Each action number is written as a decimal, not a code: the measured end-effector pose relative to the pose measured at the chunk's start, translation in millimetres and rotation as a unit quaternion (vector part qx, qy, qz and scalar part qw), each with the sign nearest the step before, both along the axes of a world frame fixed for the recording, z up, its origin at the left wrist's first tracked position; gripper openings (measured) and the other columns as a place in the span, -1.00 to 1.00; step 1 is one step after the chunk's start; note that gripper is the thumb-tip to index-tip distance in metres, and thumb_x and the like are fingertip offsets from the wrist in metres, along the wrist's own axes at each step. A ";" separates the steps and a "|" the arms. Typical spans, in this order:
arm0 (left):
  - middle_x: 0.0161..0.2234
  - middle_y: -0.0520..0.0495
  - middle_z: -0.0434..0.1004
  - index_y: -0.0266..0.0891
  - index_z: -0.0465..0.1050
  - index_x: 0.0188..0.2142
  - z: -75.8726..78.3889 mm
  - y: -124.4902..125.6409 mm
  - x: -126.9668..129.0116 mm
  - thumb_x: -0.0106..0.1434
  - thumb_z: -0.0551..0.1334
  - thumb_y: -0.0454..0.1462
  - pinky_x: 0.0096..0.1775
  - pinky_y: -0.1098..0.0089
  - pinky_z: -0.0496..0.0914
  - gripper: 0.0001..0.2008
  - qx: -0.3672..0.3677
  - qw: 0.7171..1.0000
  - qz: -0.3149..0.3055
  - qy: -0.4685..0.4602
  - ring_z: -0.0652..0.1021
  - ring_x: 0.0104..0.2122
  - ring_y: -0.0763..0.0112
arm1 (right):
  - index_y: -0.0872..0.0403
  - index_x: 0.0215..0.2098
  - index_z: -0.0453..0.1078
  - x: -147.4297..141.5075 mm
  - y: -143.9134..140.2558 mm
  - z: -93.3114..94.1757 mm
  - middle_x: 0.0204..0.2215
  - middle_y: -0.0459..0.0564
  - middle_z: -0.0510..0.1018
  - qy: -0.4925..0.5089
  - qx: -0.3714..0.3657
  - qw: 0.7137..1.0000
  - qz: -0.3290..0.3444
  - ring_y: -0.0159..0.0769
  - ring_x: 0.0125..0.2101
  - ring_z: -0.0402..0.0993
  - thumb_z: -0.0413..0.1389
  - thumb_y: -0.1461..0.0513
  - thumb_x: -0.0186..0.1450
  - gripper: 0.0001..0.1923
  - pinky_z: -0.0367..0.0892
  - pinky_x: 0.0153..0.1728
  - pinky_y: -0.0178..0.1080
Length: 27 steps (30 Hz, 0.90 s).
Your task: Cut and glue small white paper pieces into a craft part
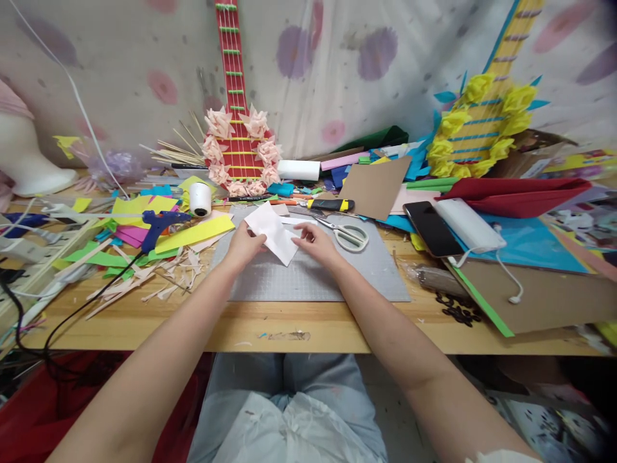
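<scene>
Left hand [247,244] pinches the near-left edge of the white paper piece [270,233]; right hand [315,243] has fingertips closed on its near-right corner. Head view: paper sits between both my hands, just above the grey cutting mat [308,276] on the bench [144,321], long axis running from far-left to near-right. Scissors [349,235] lie just right of my right hand, nearer it.

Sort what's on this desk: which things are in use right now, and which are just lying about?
In use: white paper, held by left hand and right hand over the grey cutting mat.

Lying about: scissors, blue glue gun, phone, white power bank, utility knife.
</scene>
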<state>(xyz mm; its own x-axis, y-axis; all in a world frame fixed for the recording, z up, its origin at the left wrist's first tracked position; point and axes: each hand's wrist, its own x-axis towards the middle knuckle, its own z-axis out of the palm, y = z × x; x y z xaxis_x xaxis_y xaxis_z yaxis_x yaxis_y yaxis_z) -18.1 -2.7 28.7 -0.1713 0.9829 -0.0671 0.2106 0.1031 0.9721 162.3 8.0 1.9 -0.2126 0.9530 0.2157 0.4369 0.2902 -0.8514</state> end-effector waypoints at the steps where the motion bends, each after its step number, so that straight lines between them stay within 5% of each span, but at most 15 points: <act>1: -0.18 -0.17 0.43 -0.28 0.21 -0.08 5.3 -1.2 0.1 -0.13 0.17 -0.45 -0.41 0.34 0.46 -0.46 0.002 1.000 -0.013 -0.003 0.50 -0.28 0.30 | 0.07 -0.07 0.27 1.1 3.9 2.9 -0.30 -0.03 0.37 0.029 -0.012 0.999 -0.022 -0.38 -0.38 0.27 0.14 0.08 0.02 -0.49 0.24 -0.28 -0.25; 6: -0.17 -0.11 0.41 -0.26 0.22 -0.07 25.1 -5.9 -2.2 -0.11 0.18 -0.40 -0.41 0.33 0.47 -0.47 0.015 0.988 -0.151 -0.005 0.47 -0.25 0.30 | -0.01 0.20 -0.21 0.9 24.2 15.1 -0.04 0.10 0.28 0.174 -0.130 0.976 0.031 -0.23 -0.09 0.27 0.29 0.08 -0.17 0.09 0.22 -0.10 -0.15; 11: -0.17 -0.10 0.40 -0.24 0.19 -0.05 31.3 -2.1 -6.7 -0.11 0.20 -0.35 -0.41 0.27 0.48 -0.45 0.014 0.975 -0.223 -0.015 0.46 -0.22 0.27 | -0.06 0.19 -0.24 -6.0 38.3 28.7 -0.20 0.00 0.44 0.259 -0.229 0.922 0.176 -0.24 -0.27 0.42 0.27 0.10 -0.14 0.06 0.34 -0.27 -0.16; 15: -0.16 -0.09 0.39 -0.21 0.18 -0.03 34.3 2.2 -8.7 -0.09 0.21 -0.36 -0.40 0.28 0.49 -0.44 0.014 0.973 -0.231 -0.007 0.45 -0.19 0.26 | -0.05 0.10 0.00 -11.0 44.1 38.4 -0.21 -0.03 0.45 0.231 -0.205 0.931 0.193 -0.27 -0.28 0.42 0.27 0.13 -0.13 -0.13 0.37 -0.31 -0.22; 21: -0.23 -0.07 0.39 -0.22 0.18 -0.06 36.1 7.3 -11.4 -0.07 0.19 -0.40 -0.41 0.31 0.49 -0.48 -0.011 0.965 -0.261 0.028 0.45 -0.22 0.29 | 0.02 0.18 -0.10 -15.5 49.3 59.7 -0.10 0.05 0.36 0.120 -0.042 0.989 0.075 -0.22 -0.08 0.29 0.27 0.14 -0.11 -0.03 0.22 -0.07 -0.13; 27: -0.32 -0.04 0.38 -0.23 0.19 -0.08 37.2 12.9 -5.4 -0.09 0.18 -0.42 -0.45 0.30 0.49 -0.49 -0.007 0.958 -0.275 0.082 0.46 -0.27 0.29 | 0.11 -0.08 0.30 -23.4 58.8 93.5 -0.26 -0.01 0.44 -0.059 0.021 0.963 0.263 -0.31 -0.21 0.34 0.19 0.22 -0.01 -0.50 0.23 -0.14 -0.22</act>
